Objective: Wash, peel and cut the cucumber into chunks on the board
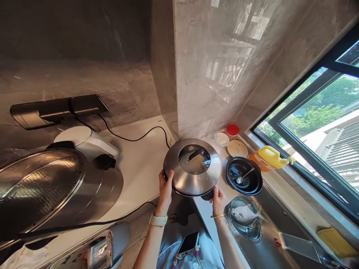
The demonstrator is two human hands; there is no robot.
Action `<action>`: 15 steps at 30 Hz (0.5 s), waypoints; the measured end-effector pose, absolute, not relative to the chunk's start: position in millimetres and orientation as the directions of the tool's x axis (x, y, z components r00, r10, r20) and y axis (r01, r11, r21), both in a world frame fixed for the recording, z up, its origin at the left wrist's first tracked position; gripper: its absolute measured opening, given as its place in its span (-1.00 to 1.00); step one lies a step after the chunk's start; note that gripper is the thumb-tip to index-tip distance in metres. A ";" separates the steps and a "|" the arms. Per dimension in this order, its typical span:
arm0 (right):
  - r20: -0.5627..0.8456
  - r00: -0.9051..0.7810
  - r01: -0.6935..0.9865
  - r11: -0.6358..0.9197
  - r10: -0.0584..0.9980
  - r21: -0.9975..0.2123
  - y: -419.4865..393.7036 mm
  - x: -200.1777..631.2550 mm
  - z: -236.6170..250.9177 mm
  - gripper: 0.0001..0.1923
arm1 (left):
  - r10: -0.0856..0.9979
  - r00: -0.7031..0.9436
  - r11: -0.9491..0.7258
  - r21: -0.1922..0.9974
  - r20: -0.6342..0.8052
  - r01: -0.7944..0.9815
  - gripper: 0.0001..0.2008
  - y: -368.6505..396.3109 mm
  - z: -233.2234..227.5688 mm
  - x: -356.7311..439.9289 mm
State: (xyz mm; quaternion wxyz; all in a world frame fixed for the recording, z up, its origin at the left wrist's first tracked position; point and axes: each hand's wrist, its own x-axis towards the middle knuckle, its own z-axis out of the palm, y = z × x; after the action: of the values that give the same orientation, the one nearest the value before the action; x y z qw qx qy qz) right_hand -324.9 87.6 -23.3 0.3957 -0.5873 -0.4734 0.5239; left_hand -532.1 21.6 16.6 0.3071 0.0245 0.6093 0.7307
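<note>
A wide pan lies under a domed steel lid (174,157) with a round glass window and a black handle (196,154). Only a dark rim and a black side grip (208,195) of the pan show below the lid. My left hand (166,188) is closed on the left edge, thumb up against the lid. At the front right, my right hand (218,198) has its fingers curled at the edge beside the black grip. What is inside the pan is mostly hidden by reflections in the window.
Right of the pan sits a black bowl (231,172) with a metal spoon (245,175). A silvery fish (243,215) lies in a clear dish at the sink (277,220). A yellow jug (267,157) stands by the window. At left are a large steel pan (103,194) and black cords (134,140).
</note>
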 end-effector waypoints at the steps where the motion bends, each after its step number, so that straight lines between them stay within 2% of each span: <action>1: -0.230 0.014 0.153 -0.229 0.973 -0.961 94.1 -322.0 -24.7 -0.42 | 0.473 -0.815 -0.072 0.907 -0.335 -0.415 -0.44 23.2 15.9 -526.9; 6: -0.115 0.074 0.282 -0.131 0.991 -0.950 138.2 -304.5 -27.4 -0.44 | 0.499 -0.814 -0.072 0.922 -0.298 -0.381 -0.41 26.1 16.7 -496.1; 11: 0.063 0.058 0.445 0.031 0.996 -0.895 192.9 -288.0 -25.0 -0.47 | 0.618 -0.746 -0.152 0.894 -0.246 -0.421 -0.33 27.3 17.8 -466.1; 15: 0.103 0.007 0.514 0.085 0.995 -0.854 234.6 -278.9 -23.7 -0.48 | 0.694 -0.681 -0.176 0.862 -0.234 -0.476 -0.34 31.0 12.5 -446.1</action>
State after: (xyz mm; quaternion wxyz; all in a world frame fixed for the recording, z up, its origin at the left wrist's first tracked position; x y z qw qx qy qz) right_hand -278.9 234.6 -23.7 0.3813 -0.5985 -0.6300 0.3155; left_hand -446.1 31.0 12.5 0.3850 0.1062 0.5135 0.7595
